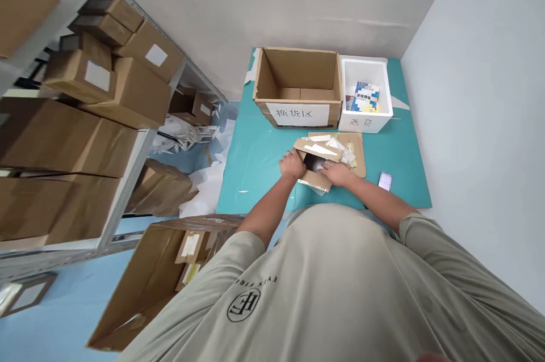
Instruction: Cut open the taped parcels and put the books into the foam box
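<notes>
Teal mat (255, 175) under everything, pale grey walls (477, 67), light blue floor (55, 299). Brown cardboard box (298, 75) with a white label (298, 114) in black characters. White foam box (366, 118) beside it, holding a blue, yellow and white booklet (365, 96). Brown cardboard parcel (315, 177) on the mat, streaked with white tape. Shelves (123, 180) are whitish grey, stacked with brown cartons (136, 92). Person's shirt (323, 282) is greyish beige, with a dark round logo (243, 304).

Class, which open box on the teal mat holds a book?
The white foam box, right of the brown cardboard box, has the colourful book inside.
</notes>
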Demonstrator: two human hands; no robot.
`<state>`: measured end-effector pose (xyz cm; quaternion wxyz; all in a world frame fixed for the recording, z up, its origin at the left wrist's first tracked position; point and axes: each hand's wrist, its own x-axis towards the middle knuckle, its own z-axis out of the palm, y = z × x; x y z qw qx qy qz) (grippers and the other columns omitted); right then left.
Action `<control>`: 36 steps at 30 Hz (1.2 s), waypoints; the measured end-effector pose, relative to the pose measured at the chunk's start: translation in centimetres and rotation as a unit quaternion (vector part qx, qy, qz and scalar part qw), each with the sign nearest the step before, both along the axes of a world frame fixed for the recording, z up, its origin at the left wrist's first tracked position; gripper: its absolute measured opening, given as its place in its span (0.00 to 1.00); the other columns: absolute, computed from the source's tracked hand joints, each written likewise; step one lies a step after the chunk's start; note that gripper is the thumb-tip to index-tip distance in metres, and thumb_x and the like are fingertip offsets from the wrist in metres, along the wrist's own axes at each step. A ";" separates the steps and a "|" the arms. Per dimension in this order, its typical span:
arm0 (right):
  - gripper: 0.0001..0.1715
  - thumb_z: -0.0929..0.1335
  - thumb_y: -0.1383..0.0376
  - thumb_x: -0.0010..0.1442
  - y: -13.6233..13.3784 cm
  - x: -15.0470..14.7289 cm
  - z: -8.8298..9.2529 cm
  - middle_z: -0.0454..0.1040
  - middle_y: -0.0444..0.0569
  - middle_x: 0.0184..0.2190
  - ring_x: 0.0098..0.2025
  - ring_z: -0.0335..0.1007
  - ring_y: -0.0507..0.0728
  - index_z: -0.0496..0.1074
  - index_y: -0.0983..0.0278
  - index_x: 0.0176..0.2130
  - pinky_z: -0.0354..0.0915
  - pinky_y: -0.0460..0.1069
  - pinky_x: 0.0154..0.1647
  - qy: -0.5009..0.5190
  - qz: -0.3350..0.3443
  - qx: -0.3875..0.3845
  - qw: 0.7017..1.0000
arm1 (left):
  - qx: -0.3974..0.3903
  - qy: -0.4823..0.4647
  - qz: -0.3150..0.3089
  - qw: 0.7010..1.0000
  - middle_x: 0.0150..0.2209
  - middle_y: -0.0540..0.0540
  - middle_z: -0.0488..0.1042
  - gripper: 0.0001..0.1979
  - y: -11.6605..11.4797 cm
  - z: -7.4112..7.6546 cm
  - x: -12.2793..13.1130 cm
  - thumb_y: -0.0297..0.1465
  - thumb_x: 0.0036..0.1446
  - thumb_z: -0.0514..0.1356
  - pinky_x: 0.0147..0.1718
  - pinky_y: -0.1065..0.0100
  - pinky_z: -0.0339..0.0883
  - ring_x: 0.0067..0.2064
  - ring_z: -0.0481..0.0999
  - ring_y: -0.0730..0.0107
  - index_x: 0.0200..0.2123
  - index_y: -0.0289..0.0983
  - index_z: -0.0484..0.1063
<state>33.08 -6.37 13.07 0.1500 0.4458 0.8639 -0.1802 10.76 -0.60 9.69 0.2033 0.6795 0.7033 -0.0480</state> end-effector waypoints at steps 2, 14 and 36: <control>0.29 0.65 0.68 0.81 0.1 -0.3 0.6 0.78 0.64 0.69 0.55 0.85 0.66 0.77 0.60 0.75 0.77 0.57 0.54 -0.042 0.003 0.001 0.999 | -0.020 -0.026 -0.014 0.999 0.70 0.15 0.74 0.45 0.0 -0.2 -0.2 0.34 0.71 0.63 0.60 0.48 0.76 0.66 0.83 0.31 0.85 0.26 0.54; 0.20 0.63 0.68 0.84 -1.7 2.8 3.3 0.81 0.62 0.61 0.56 0.79 0.67 0.78 0.65 0.65 0.65 0.54 0.45 -0.103 -0.080 0.022 0.991 | -0.018 -0.208 -0.046 0.977 0.52 0.35 0.91 0.25 1.7 -0.9 -4.4 0.33 0.70 0.61 0.51 0.59 0.75 0.53 0.88 0.44 0.65 0.38 0.86; 0.24 0.73 0.65 0.73 0.7 6.7 1.8 0.84 0.63 0.65 0.67 0.75 0.69 0.83 0.63 0.65 0.65 0.61 0.71 0.043 0.014 0.032 0.998 | -0.041 -0.313 -0.095 0.944 0.27 0.48 0.72 0.09 3.4 4.7 -4.2 0.39 0.58 0.64 0.34 0.63 0.66 0.34 0.73 0.59 0.30 0.42 0.76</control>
